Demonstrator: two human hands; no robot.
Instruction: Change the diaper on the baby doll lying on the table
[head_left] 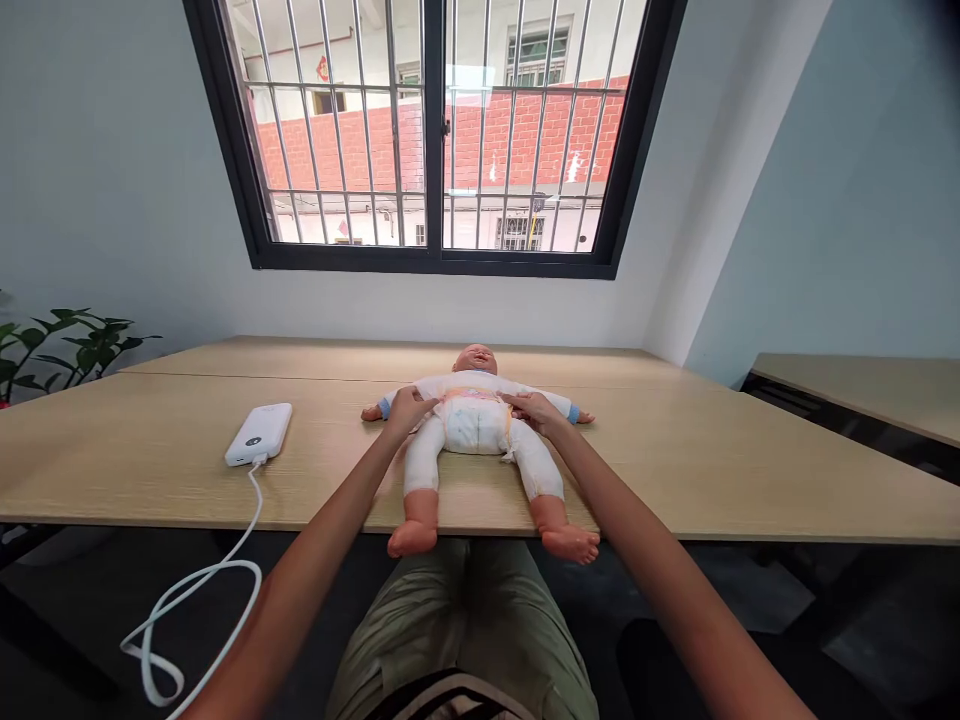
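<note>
A baby doll (493, 382) lies on its back on the table, head toward the window and feet over the near edge. It has a white top with blue cuffs, white leg coverings and bare feet. A white diaper (475, 425) with a pinkish-orange waistband is around its hips. At the left of the waistband, my left hand (410, 408) has its fingers closed on the diaper's edge. On the opposite side, my right hand (535, 409) pinches the diaper's waist edge. The small parts beneath my fingertips are hidden.
On the wooden table (697, 455), a white power bank (259, 434) sits to the left. Its white cable (251, 520) hangs over the front edge beside my left forearm. A plant (79, 345) stands far left, another table (862, 395) far right. A barred window (435, 258) is ahead.
</note>
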